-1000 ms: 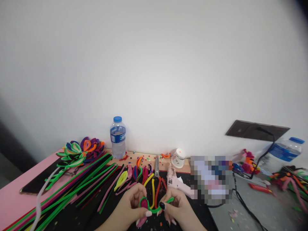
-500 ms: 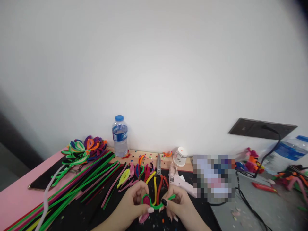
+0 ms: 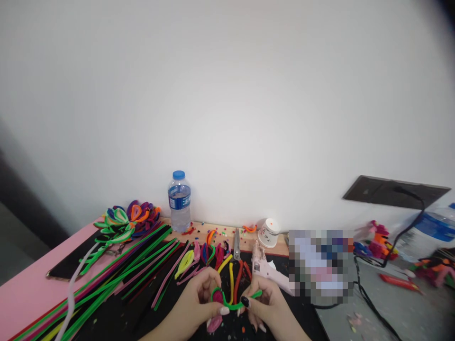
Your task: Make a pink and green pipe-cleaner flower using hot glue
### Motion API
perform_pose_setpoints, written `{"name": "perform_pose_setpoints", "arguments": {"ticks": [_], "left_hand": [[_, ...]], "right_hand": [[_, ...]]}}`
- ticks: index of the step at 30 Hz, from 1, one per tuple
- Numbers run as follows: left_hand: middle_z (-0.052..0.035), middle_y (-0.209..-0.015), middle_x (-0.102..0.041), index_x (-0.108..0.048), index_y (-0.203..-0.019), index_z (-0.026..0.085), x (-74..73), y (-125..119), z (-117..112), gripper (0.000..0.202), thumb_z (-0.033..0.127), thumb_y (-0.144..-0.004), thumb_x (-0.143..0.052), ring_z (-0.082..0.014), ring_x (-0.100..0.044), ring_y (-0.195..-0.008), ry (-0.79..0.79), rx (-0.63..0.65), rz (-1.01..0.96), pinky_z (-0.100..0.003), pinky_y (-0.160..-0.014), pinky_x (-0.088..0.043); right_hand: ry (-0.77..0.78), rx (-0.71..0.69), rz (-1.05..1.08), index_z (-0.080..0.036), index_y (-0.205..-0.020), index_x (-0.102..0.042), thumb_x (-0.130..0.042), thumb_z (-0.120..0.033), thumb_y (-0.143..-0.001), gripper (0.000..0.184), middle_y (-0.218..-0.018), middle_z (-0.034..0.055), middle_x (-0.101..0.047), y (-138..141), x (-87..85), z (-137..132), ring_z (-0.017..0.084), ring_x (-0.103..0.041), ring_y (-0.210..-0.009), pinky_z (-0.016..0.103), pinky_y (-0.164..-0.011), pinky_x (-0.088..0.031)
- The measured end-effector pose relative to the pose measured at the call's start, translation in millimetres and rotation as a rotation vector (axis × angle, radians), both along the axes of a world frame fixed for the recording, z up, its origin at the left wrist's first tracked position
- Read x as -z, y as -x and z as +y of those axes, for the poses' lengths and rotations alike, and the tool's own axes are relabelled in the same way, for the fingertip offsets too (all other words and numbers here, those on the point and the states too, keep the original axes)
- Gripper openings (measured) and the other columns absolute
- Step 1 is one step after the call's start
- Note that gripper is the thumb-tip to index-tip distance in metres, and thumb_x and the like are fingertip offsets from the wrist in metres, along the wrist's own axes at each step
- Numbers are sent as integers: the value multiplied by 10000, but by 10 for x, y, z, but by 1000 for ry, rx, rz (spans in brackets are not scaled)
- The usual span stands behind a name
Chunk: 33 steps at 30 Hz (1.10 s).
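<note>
A water bottle [image 3: 179, 201] is standing by the wall; scissors [image 3: 236, 244] and a glue gun [image 3: 265, 270] are lying side by side; long pipe cleaners [image 3: 117, 279] are spreading across the surface [image 3: 23, 300].

Both of your hands sit at the lower middle of the frame; your left hand [image 3: 194, 308] and right hand [image 3: 270, 310] are bare, with forearms uncovered down to the bottom edge; your left thumbnail [image 3: 224, 310] is long, rounded and polished pale; your right thumbnail [image 3: 244, 301] is glossy black; a lower right fingernail [image 3: 262, 327] is pale.
</note>
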<state>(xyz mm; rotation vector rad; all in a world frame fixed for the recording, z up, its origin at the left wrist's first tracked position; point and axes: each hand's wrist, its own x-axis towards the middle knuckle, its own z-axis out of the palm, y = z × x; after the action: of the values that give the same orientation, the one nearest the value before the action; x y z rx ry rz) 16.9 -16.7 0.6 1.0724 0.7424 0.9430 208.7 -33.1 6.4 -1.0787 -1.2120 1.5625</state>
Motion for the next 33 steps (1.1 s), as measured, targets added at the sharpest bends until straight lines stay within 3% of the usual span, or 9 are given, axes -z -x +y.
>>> {"name": "perform_pose_setpoints", "arguments": {"ticks": [10, 21, 28, 33], "left_hand": [[109, -512, -486, -479, -690, 198, -19, 11, -9, 372, 196, -542, -819, -63, -408, -438, -3, -15, 31, -168, -437, -288], [111, -526, -451, -474, -692, 191, -18, 7, 15, 377, 190, -534, -817, -65, -353, -476, 6, -21, 31, -168, -454, -260], [97, -555, -487, -492, -723, 191, 66, 29, 20, 369, 194, -553, -819, -70, -381, -485, -17, -26, 42, -171, -458, -272], [99, -536, -485, -483, -708, 193, 35, 20, 15, 376, 213, -551, -824, -66, -387, -461, -13, -28, 45, -166, -438, -261]], "right_hand": [[-1, 1, 21, -173, -627, -443, -746, -453, -671, 415, -561, 5, -663, 4, 25, -6, 16, -438, -283, 108, -274, -237], [-13, 1, 41, -191, -622, -414, -751, -488, -648, 450, -525, -11, -642, 1, 238, 37, 24, -427, -255, 109, -231, -211], [-14, 2, 35, -190, -627, -418, -745, -480, -657, 438, -520, -4, -646, -11, 240, 35, 28, -427, -257, 108, -236, -214], [-15, -9, 52, -190, -634, -418, -746, -477, -659, 437, -518, -6, -639, -15, 256, 45, 27, -428, -259, 107, -236, -211]]}}
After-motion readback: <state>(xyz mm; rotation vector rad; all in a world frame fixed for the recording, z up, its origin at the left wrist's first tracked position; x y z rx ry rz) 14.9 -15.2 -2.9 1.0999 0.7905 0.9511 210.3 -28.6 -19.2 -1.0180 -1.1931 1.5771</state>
